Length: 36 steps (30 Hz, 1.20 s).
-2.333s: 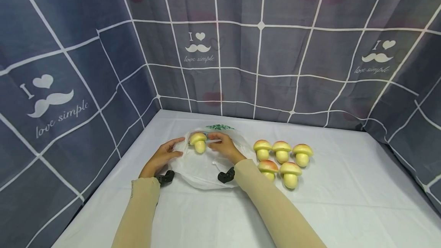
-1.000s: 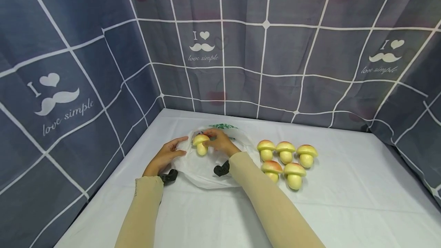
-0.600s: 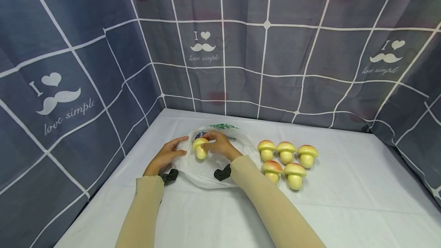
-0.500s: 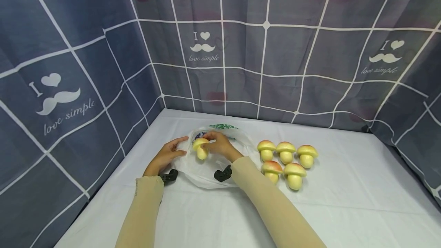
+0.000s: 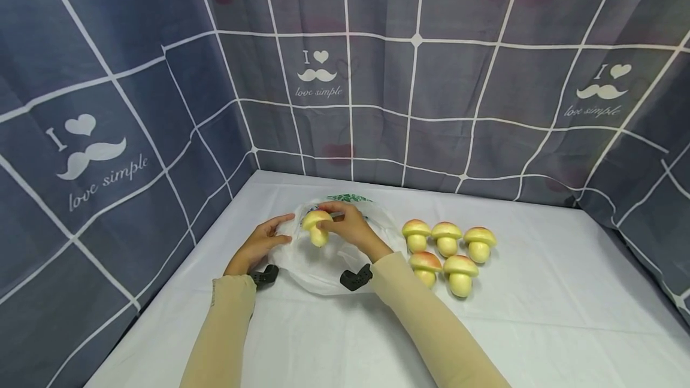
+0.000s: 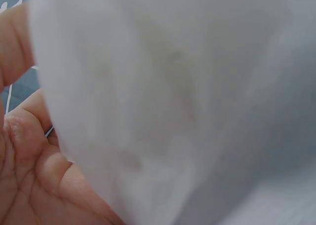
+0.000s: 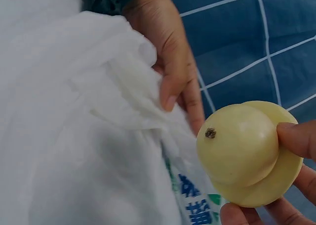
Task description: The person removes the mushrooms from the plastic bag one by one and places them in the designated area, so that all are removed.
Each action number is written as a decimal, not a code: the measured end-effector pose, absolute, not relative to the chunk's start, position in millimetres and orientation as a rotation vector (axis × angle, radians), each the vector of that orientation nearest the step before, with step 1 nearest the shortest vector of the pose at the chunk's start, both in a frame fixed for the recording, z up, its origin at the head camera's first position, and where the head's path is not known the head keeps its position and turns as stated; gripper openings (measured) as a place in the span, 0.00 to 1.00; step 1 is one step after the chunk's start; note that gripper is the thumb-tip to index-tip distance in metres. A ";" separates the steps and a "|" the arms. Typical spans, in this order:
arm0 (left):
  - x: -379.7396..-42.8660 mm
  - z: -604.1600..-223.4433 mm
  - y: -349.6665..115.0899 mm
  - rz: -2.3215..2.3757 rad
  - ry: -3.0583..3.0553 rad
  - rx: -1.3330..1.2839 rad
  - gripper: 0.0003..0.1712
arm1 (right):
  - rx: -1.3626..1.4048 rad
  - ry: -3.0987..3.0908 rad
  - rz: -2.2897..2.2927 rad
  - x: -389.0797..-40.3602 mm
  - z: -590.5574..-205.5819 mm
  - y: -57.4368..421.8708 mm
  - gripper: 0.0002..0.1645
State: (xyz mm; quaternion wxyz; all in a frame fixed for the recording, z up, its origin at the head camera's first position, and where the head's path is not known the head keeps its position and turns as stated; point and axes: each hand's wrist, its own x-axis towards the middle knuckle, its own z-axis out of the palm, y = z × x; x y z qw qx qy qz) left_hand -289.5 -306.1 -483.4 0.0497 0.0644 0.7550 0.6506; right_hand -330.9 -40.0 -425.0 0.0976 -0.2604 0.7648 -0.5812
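My right hand (image 5: pixel 353 224) pinches a yellow toy mushroom (image 5: pixel 315 220) with a reddish-topped cap. In the right wrist view that mushroom (image 7: pixel 237 146) shows its round stem end, thumb on one side and fingers under the cap. Beneath it lies a thin white plastic bag (image 5: pixel 318 274) with green and blue print, its mouth spread wide. At the bag's left edge my left hand (image 5: pixel 261 243) rests with thumb and forefinger apart, touching the plastic. The left wrist view is mostly covered by the bag (image 6: pixel 148 111); the palm (image 6: pixel 34 175) shows at its left, some fingers hidden.
Right of the bag, several more toy mushrooms stand in two rows, one of them a front mushroom (image 5: pixel 460 274). A white cloth covers the table (image 5: pixel 539 316). Dark checked curtains (image 5: pixel 377 76) enclose the back and sides.
My right hand has come to the mushroom in the bag and taken hold of it. The mushroom has just moved slightly up and right, its stem tilting. My left hand has stayed put.
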 end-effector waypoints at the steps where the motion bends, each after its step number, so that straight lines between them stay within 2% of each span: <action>1: -289.5 -483.4 -305.9 1.981 2.300 0.192 0.41 | -0.772 2.257 -1.729 -329.5 -423.4 -38.3 0.29; 36: -292.3 -485.3 -308.3 1.924 2.365 0.202 0.40 | -0.914 2.281 -1.811 -306.7 -399.1 35.7 0.29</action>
